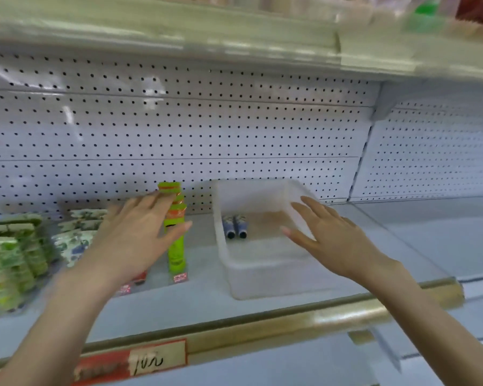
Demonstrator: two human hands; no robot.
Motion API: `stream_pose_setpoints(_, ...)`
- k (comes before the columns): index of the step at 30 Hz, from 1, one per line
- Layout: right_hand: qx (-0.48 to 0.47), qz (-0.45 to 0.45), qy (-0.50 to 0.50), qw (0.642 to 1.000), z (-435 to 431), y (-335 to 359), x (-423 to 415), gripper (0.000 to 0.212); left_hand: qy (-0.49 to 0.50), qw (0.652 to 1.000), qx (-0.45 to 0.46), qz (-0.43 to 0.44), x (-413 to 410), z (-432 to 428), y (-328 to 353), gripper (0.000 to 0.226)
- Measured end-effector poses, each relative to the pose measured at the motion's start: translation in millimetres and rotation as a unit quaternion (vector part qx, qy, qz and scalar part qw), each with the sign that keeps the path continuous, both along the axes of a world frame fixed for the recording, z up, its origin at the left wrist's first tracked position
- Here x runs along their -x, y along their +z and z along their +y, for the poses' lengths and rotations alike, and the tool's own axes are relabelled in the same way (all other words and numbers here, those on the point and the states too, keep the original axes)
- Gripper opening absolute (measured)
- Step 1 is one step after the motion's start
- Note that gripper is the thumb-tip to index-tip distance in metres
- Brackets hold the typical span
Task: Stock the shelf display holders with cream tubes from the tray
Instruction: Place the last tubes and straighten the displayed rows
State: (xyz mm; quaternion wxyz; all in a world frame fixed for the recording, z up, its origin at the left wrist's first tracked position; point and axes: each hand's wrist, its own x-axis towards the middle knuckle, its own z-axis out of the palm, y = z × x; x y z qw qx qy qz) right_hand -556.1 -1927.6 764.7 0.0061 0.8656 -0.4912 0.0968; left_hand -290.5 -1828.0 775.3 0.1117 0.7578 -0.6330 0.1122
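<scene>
Our left hand (140, 235) was open, fingers spread and holding nothing. It was in front of a row of green tubes (176, 246) standing upright on the shelf (402, 246), its fingertips by their caps. The blur kept us from telling whether it touched them. Our right hand (338, 240) was open too, fingers straight and apart, empty, over the right wall of the tray (262, 277). The tray sat on the shelf just right of the green tubes. In it, two blue-grey tubes (234, 225) lay side by side against the left wall, dark caps toward us. Green packets (11, 260) were stacked at far left. A pegboard (179, 121) backed the shelf, and a gold rail (346, 316) with a handwritten label (156, 360) edged its front.
</scene>
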Motion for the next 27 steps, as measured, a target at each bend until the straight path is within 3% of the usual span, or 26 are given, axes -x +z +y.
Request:
stream_pose_setpoints(3,0.011,0.029,0.020,0.999,-25,7,12,0.065,0.022,1.000,-0.009,-0.014,29,-17,0,0.067)
stream_pose_setpoints(9,-0.001,0.078,0.092,0.993,-70,8,-9,0.059,-0.009,0.998,-0.017,-0.056,71,-49,8,0.065)
stream_pose_setpoints(15,-0.229,0.019,0.060,0.971,-131,-19,-77,0.055,-0.025,0.997,-0.006,-0.066,67,-87,1,0.055)
stream_pose_setpoints(21,-0.251,-0.001,0.026,0.968,-155,-45,-107,0.015,-0.026,0.998,-0.006,-0.051,67,-105,-10,0.050)
stream_pose_setpoints(27,-0.276,-0.064,0.012,0.959,-168,-58,-108,0.032,-0.016,0.994,0.072,-0.082,53,-108,-19,0.045)
